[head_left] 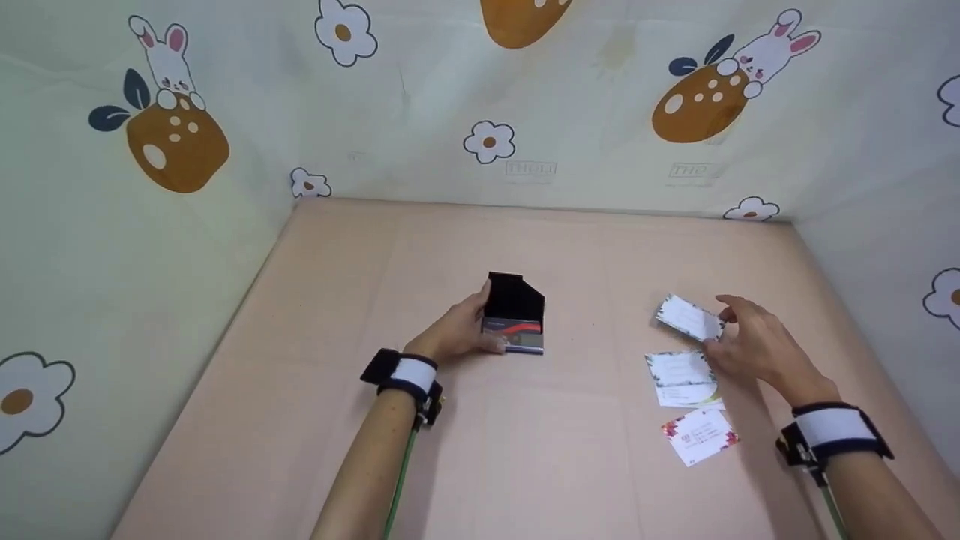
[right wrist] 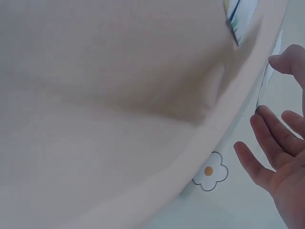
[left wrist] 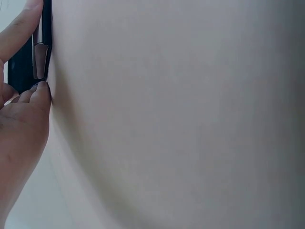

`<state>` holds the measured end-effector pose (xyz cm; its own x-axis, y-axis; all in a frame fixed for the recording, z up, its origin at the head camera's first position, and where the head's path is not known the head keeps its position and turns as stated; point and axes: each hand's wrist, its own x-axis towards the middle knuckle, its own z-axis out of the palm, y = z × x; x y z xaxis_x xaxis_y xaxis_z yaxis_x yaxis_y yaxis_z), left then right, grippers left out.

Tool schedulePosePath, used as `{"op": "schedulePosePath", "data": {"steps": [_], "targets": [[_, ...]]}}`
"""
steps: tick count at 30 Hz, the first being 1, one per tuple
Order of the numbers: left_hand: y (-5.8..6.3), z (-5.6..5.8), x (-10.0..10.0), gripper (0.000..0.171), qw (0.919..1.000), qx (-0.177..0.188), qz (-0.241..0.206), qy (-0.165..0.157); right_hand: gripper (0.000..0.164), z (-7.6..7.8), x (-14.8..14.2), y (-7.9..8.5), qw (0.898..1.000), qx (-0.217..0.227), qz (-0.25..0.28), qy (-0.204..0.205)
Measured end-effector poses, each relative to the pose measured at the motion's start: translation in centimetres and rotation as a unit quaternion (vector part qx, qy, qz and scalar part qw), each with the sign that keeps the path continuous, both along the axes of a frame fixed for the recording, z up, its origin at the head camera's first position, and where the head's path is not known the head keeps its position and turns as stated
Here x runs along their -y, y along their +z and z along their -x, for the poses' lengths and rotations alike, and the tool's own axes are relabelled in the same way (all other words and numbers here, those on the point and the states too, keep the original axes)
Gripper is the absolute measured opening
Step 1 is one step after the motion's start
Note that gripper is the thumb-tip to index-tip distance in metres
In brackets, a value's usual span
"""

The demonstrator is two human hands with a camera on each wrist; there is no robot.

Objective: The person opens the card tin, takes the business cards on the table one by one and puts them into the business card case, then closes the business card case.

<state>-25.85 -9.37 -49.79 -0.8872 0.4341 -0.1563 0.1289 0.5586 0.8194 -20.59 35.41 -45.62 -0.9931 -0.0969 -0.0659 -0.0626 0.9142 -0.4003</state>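
Note:
In the head view my left hand (head_left: 456,330) grips an open card holder (head_left: 514,300) by its left side, thumb across the lower edge. Its black flap stands raised at the back, and a dark card with a red stripe (head_left: 517,328) shows inside. Over on the right, my right hand (head_left: 765,349) pinches a white business card (head_left: 686,316) with a leafy border, tilted above the table. The left wrist view shows the card holder (left wrist: 21,69) only partly, at the upper left. Seen edge-on in the right wrist view, the pinched card (right wrist: 267,78) lies between thumb and fingers.
Overlapping leaf-bordered cards (head_left: 681,375) lie on the table (head_left: 450,465) just below the right hand's card. Nearer me is a white card with red flower corners (head_left: 701,436). Patterned cloth walls (head_left: 420,97) border the table at the back and sides.

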Motion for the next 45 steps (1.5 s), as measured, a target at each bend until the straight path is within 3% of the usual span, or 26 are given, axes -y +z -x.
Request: {"op": "schedulePosePath", "data": {"steps": [6,14,21,25,34,45], "targets": [[0.2,-0.1,0.0,0.118,1.0000,0.005,0.000,0.001,0.081,0.2,1.3,0.5,0.999,-0.023,0.010,0.025],[0.1,0.0,0.1,0.117,1.0000,-0.006,0.003,-0.007,0.084,0.7,3.7,0.9,0.999,-0.020,0.026,0.043],[0.2,0.0,0.1,0.116,1.0000,-0.001,0.005,0.000,0.081,1.0,5.7,0.9,0.994,-0.066,0.015,0.080],[0.1,0.0,0.1,0.116,1.0000,-0.001,-0.001,-0.001,0.081,1.1,6.7,1.0,0.993,-0.068,0.014,0.090],[0.1,-0.1,0.0,0.118,1.0000,0.008,-0.005,0.002,0.068,1.6,8.2,0.6,0.984,-0.110,0.010,0.138],[0.1,0.0,0.2,0.117,0.9998,-0.011,-0.013,-0.012,0.061,2.2,10.1,0.5,0.977,-0.134,0.003,0.164]]}}
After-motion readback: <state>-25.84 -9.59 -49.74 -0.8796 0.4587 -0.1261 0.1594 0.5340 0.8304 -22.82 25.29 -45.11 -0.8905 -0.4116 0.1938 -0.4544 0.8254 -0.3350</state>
